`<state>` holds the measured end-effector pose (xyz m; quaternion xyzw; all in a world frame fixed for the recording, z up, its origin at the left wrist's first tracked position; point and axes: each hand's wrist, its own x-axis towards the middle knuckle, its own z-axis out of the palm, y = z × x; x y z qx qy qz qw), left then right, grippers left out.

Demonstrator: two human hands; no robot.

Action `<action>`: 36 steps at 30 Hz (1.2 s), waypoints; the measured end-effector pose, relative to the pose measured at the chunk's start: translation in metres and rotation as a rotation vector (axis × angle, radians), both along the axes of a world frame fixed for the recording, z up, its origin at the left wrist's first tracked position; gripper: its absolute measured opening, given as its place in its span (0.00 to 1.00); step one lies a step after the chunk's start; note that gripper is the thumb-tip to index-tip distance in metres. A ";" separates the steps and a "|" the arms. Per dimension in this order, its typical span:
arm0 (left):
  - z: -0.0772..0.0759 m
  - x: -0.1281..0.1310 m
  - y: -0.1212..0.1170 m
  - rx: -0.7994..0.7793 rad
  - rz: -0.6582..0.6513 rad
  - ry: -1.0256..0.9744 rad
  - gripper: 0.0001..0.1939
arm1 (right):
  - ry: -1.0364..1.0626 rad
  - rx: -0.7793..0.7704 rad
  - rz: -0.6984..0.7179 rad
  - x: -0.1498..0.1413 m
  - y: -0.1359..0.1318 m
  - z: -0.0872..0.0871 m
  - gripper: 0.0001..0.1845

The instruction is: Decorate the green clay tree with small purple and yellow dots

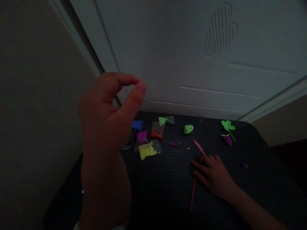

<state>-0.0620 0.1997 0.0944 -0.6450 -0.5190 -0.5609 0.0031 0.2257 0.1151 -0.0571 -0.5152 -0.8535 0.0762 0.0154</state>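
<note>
Left hand (103,111) is raised empty, thumb meeting forefinger; right hand (214,175) rests, hold unclear.

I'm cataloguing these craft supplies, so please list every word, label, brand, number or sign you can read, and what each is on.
No text can be read anywhere.
Clear bags: no legible print.
Pink tool: no legible marking.
White panel: raised striped hearts, decoration rather than lettering.

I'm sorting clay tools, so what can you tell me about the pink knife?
The pink knife looks plastic, with a narrow blade. It lies slantwise on the dark table, tip toward the white panel. Its other end is hidden by the right hand; whether they touch is unclear.
</note>
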 end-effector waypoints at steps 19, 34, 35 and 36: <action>0.001 0.000 0.001 -0.013 0.019 0.000 0.09 | -0.019 0.010 -0.022 -0.001 -0.005 0.004 0.18; 0.000 0.001 0.001 -0.021 -0.011 -0.035 0.08 | -0.010 0.030 -0.006 0.000 -0.006 0.009 0.18; 0.000 0.001 0.001 -0.025 -0.009 -0.035 0.08 | -0.009 0.025 0.001 -0.001 -0.006 0.009 0.18; 0.000 0.001 0.001 -0.027 -0.005 -0.034 0.08 | -0.009 0.022 0.004 -0.001 -0.006 0.008 0.18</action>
